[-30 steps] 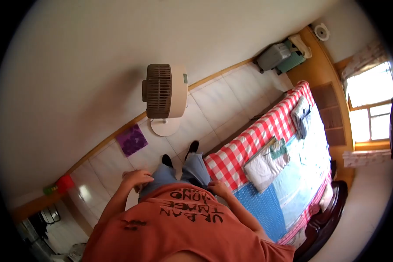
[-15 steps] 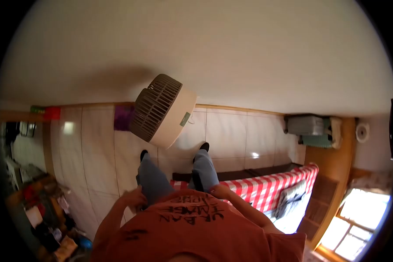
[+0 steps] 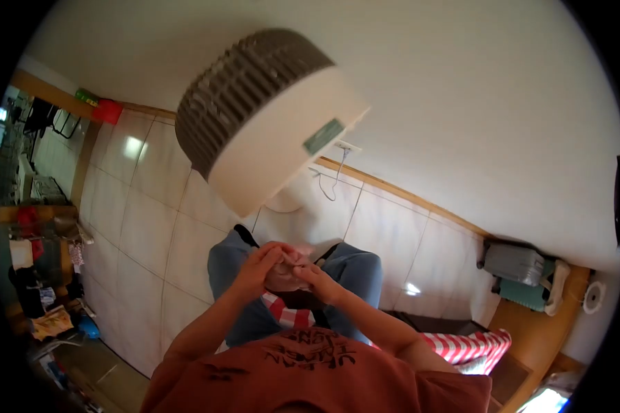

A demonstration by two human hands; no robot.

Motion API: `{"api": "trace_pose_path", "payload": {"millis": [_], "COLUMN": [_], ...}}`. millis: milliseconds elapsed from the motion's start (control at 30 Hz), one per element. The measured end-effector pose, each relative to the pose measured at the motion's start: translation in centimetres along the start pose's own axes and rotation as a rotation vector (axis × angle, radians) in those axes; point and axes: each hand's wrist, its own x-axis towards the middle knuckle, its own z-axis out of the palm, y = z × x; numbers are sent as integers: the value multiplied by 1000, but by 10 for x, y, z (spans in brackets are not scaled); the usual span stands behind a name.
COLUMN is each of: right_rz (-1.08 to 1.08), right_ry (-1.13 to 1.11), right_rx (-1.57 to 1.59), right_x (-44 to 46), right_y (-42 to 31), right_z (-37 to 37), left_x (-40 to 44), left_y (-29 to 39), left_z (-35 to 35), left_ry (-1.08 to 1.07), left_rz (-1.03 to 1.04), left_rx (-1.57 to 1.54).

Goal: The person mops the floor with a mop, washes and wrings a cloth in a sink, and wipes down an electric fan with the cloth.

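My left hand (image 3: 260,267) and my right hand (image 3: 315,278) meet in front of my lap, between my bent knees in blue jeans (image 3: 355,275). The fingers of both are curled in around something pale and pinkish that I cannot make out; it may be skin of the hands themselves. Just beyond them rises a large beige fan (image 3: 282,138) with a brown slatted back, its head tilted. Part of its round base shows on the tiled floor. A red-and-white checked cloth (image 3: 288,315) shows below my hands, between my legs.
At the right are a grey suitcase (image 3: 513,263), a green case (image 3: 522,292) and a bed with a checked cloth (image 3: 461,346). A cord (image 3: 334,186) hangs from a wall socket. A red item (image 3: 107,111) lies at the upper left; shelves with mixed things stand at the left.
I have gone from standing to sitting on the checked bed edge. My hands have come from my sides to meet in front of me. The fan looks much larger and nearer.
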Motion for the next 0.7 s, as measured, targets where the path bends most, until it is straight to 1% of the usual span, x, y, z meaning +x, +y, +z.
{"api": "trace_pose_path", "payload": {"millis": [33, 67, 133, 167, 200, 267, 300, 333, 400, 433, 467, 533, 567, 600, 633, 667, 700], "right_rz": [-157, -159, -180, -204, -198, -287, -320, -330, -434, -456, -504, -579, -605, -632, -670, -781, -751], "right_ry": [14, 4, -16, 47, 38, -24, 2, 2, 45, -7, 18, 76, 115, 153, 109, 71, 519], "right_rx": [117, 92, 387, 424, 409, 492, 558, 545, 581, 545, 514, 577, 632, 690, 671, 467, -186], "right_x": [5, 13, 22, 17, 8, -16, -27, -44, -74, -88, -102, -118, -125, -132, -139, -145, -148], "right_y": [-5, 4, 18, 25, 32, 47, 65, 78, 98, 102, 110, 135, 144, 152, 160, 168, 173], "right_z": [11, -4, -29, -33, -36, -39, -47, -48, -49, -50, -48, -64, -65, -64, -66, -65, -63], "left_x": [6, 7, 2, 2, -2, -12, -13, -6, 23, 52, 77, 97, 111, 132, 152, 168, 183], "left_y": [-12, -21, -40, -64, -78, -88, -87, -90, -98, -101, -96, -60, -51, -46, -41, -36, -33], "left_z": [6, 11, 14, 4, -2, -9, -17, -26, -51, -71, -84, -70, -71, -75, -79, -81, -84], "left_ry": [-99, -98, -66, -76, -64, 247, 204, 201, 104, 100, 95, 245, 241, 347, 451, 445, 477], "left_rz": [84, 110, 241, 354, 369, 678, 608, 624, 455, 475, 495, 502, 506, 578, 649, 651, 705], "left_rx": [-188, -192, 61, 177, 173, 856, 808, 803, 355, 334, 313, 331, 330, 366, 404, 407, 461]}}
